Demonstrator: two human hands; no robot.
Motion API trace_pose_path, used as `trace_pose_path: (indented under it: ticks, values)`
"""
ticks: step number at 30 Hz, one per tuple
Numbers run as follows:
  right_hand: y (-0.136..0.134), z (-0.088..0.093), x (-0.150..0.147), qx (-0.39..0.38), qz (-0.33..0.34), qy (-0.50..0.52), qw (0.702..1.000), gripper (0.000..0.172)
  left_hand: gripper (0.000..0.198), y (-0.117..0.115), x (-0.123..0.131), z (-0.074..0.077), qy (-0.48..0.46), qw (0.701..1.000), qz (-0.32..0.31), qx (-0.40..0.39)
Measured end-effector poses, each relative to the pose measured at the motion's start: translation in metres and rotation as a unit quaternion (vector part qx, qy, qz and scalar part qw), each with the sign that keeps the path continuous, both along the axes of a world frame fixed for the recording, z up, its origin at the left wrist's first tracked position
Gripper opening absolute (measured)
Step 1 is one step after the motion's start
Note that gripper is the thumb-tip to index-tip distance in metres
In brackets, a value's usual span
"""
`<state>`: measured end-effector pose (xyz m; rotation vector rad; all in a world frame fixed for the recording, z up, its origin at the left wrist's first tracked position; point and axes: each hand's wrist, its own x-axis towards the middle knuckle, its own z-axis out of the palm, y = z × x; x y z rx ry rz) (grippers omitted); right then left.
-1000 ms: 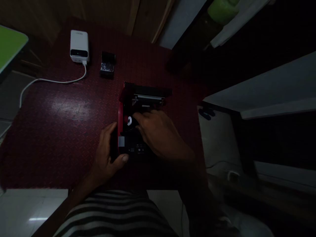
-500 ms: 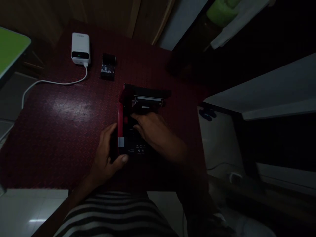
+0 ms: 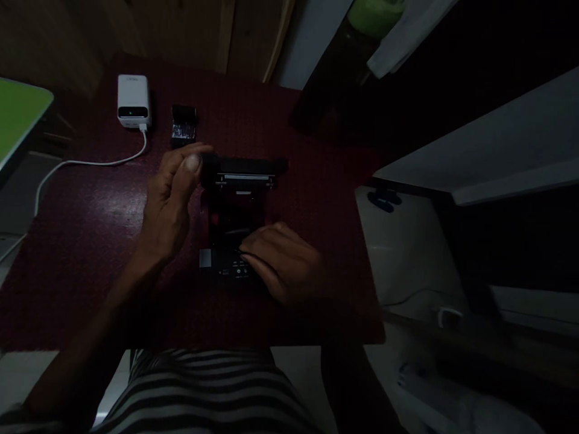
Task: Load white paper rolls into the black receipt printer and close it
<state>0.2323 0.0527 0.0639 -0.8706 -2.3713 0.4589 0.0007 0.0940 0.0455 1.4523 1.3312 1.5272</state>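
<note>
A small black and red device [image 3: 226, 262], which looks like a portable printer, lies on the table with its lid [image 3: 248, 166] raised. Small marked buttons and a grey square show on its front panel. At the lid's left corner, my left hand [image 3: 167, 193] is closed with thumb and fingers pinching the edge. My right hand [image 3: 284, 259] rests over the right side of the front panel, fingers drawn together at the edge of the open bay. Its fingertips point down into shadow, so what they hold, if anything, cannot be made out. The bay's inside is very dark.
A white power bank [image 3: 133, 99] with a white cable [image 3: 97, 163] stands at the table's back left. Beside it lies a curled black strip or roll [image 3: 184, 123]. The dark red table [image 3: 104, 271] ends at a wooden wall behind. A green-topped surface [image 3: 20, 114] is at far left.
My left hand has moved from the device's lower left side up to the lid's corner and closed on it. My right hand has drawn back out of the bay toward the front panel.
</note>
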Motion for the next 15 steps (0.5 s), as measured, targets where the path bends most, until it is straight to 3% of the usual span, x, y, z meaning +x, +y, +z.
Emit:
trace_pose_path:
  ticks: [3, 7, 11, 15]
  values:
    - [-0.012, -0.011, -0.004, 0.095, -0.052, -0.006, 0.994, 0.016, 0.046, -0.005, 0.009, 0.003, -0.015, 1.000, 0.021, -0.002]
    - [-0.028, -0.015, -0.007, 0.181, -0.127, -0.017, 0.975, 0.018, 0.016, -0.042, 0.015, -0.003, -0.021, 0.998, 0.035, -0.050]
    - [-0.035, -0.012, -0.006, 0.170, -0.153, -0.026, 0.973, 0.018, 0.061, -0.072, 0.016, -0.013, -0.060, 0.982, 0.045, -0.173]
    - [-0.034, -0.009, -0.006, 0.117, -0.139, -0.011, 0.983, 0.018, 0.069, -0.081, 0.017, -0.014, -0.111, 0.961, 0.005, -0.255]
